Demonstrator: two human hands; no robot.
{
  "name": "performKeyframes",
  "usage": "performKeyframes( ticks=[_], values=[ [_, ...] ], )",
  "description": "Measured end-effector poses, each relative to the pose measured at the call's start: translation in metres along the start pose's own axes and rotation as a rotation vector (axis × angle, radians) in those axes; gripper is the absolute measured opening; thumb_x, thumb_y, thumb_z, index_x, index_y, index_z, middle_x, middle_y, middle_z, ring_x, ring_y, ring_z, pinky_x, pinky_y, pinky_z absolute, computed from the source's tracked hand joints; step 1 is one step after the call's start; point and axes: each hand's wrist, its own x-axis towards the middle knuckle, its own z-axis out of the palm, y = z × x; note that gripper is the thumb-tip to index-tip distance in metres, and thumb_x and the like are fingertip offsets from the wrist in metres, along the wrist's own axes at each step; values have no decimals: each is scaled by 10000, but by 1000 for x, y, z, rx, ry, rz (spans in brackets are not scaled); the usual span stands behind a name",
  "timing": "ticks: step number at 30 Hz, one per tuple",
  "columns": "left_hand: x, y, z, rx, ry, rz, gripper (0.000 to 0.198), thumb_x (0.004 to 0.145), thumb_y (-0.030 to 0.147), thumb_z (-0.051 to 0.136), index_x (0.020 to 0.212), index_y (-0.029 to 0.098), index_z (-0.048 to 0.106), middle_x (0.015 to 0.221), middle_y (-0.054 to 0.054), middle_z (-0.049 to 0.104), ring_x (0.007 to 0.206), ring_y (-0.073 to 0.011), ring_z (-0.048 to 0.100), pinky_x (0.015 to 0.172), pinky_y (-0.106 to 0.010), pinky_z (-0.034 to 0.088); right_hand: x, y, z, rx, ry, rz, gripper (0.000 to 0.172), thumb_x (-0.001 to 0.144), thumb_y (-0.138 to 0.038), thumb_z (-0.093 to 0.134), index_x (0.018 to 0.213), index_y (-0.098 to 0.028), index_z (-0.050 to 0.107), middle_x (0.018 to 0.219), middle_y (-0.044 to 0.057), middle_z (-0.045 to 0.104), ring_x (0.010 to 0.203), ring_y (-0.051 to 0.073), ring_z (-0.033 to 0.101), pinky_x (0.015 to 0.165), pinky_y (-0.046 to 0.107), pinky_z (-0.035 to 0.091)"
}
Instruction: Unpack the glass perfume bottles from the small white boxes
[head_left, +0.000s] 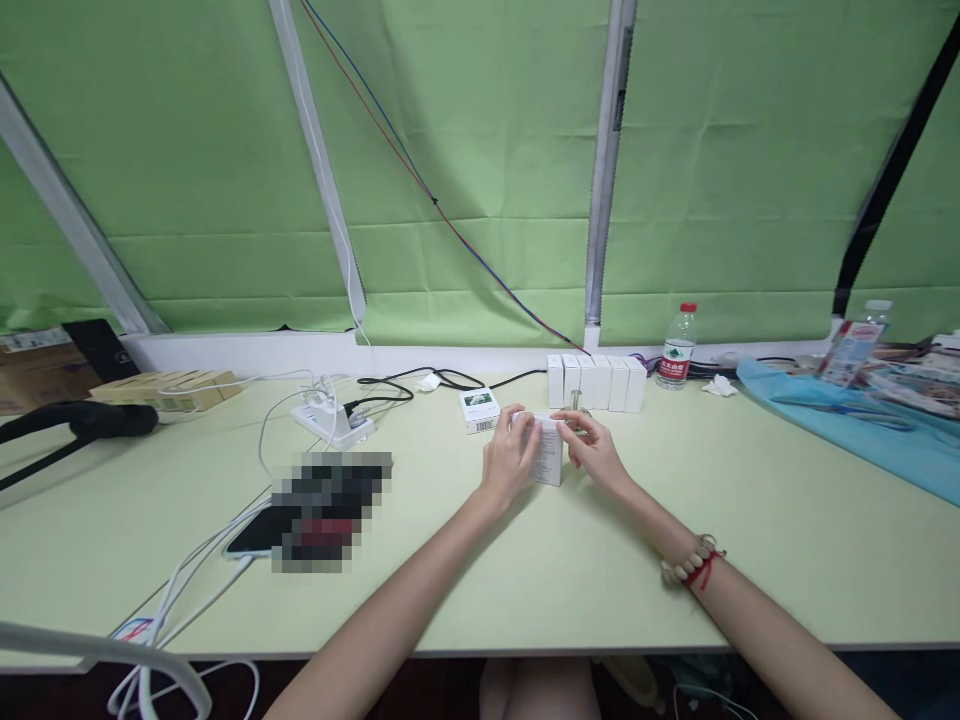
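Note:
A small white box (550, 462) with fine print on its near face stands upright on the table in front of me. My left hand (510, 458) grips it from the left side, fingers bent over its upper edge. At its top right corner, my right hand (598, 450) has the thumb and fingertips pinched against the edge. Just behind the right fingers is a small clear object (575, 400), partly hidden. Behind the left hand lies another white box (479, 410) with a green picture and a barcode.
Several white boxes (596, 382) stand in a row at the back, near a red-capped water bottle (676, 350). To the left are a power strip (334, 422), cables and a phone (259, 530). A blue sheet (885, 430) covers the right side.

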Motion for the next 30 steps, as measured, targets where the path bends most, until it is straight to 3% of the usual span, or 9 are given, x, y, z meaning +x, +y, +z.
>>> performKeyframes(
  ticks=[4, 11, 21, 26, 30],
  values=[
    [-2, -5, 3, -16, 20, 9, 262, 899, 378, 353, 1111, 245, 428, 1099, -38, 503, 927, -134, 543, 596, -228, 427, 0, 2, -1, -2, -32, -6, 365, 754, -511, 545, 931, -203, 631, 680, -12, 548, 384, 51, 399, 362, 211, 324],
    [0, -5, 2, -58, 27, 10, 233, 891, 364, 383, 1048, 248, 512, 1096, -33, 512, 955, -138, 551, 666, -241, 458, -1, 1, 0, -31, -31, -34, 370, 764, -502, 535, 971, -216, 647, 682, -12, 516, 389, 47, 388, 357, 208, 324],
    [4, -5, 2, -70, 47, -19, 238, 888, 383, 388, 1012, 241, 532, 1071, -32, 518, 944, -134, 551, 639, -231, 446, -4, 3, 1, -131, -43, -112, 380, 835, -473, 451, 1106, -268, 621, 836, 22, 454, 505, 65, 446, 410, 213, 403],
    [3, -4, -3, -88, 55, 6, 228, 899, 339, 366, 973, 242, 558, 995, -23, 516, 917, -121, 549, 624, -213, 445, -2, 7, -1, -193, 14, -103, 376, 839, -469, 441, 1119, -275, 601, 1016, 63, 439, 671, 102, 500, 435, 197, 426],
    [2, -1, -6, -123, 31, -13, 223, 900, 325, 357, 982, 245, 548, 1023, -23, 513, 939, -122, 545, 634, -215, 456, -2, 7, -2, -177, -16, -88, 381, 852, -461, 419, 1142, -263, 570, 1087, 70, 494, 671, 108, 510, 432, 199, 420]
  ],
)
